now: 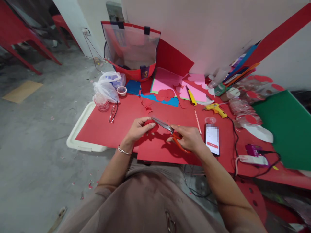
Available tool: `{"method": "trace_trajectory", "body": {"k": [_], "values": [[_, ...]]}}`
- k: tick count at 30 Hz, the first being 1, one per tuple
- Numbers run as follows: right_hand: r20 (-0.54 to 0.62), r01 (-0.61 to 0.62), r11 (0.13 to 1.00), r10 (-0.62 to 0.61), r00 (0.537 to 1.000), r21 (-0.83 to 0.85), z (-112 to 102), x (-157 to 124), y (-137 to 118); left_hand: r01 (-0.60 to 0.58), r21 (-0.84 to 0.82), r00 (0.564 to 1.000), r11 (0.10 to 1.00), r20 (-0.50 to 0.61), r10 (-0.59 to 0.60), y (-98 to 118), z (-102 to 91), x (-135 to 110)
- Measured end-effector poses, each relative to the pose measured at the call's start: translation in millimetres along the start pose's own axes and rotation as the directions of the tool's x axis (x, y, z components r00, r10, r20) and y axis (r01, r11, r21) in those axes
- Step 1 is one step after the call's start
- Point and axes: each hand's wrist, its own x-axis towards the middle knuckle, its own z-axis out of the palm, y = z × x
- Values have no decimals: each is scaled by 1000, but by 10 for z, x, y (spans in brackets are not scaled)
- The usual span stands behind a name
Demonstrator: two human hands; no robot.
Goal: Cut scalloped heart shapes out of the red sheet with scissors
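Near the front edge of the red-covered table [97, 127], the left hand [139, 129] is pinching a small red paper piece [149, 122], and the right hand [189, 137] is grasping orange-handled metal scissors [167, 126], blades pointing leftward. A black-framed smartphone [212, 146] is lying beside the right hand, a yellow plastic glue gun [217, 109] nearer the rear edge.

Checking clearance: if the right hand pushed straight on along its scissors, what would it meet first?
Likely the red paper piece or the left hand holding it: the scissors in the right hand point toward both. Depth is hard to judge, so which comes first is unclear.
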Motion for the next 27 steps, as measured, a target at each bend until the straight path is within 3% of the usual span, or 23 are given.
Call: {"method": "trace_trajectory", "body": {"k": [8,13,17,19,23,27], "values": [[-154,-139,891,224,962,433,247,304,234,59,-36,997,998,-41,-61,-61,49,94],[-97,-184,603,402,910,776,482,675,244,89,-72,993,993,-69,-94,-138,82,329],[-10,-151,337,432,902,929,585,844,250,89,-17,992,996,-91,-90,-172,56,550],[21,-141,247,433,901,959,630,855,281,59,53,993,997,-109,-53,-178,33,657],[14,-110,201,426,905,973,714,804,384,-14,148,993,989,-116,31,-203,59,842],[-30,-79,227,441,897,971,763,776,468,101,53,994,993,-48,-98,-290,206,905]]}}
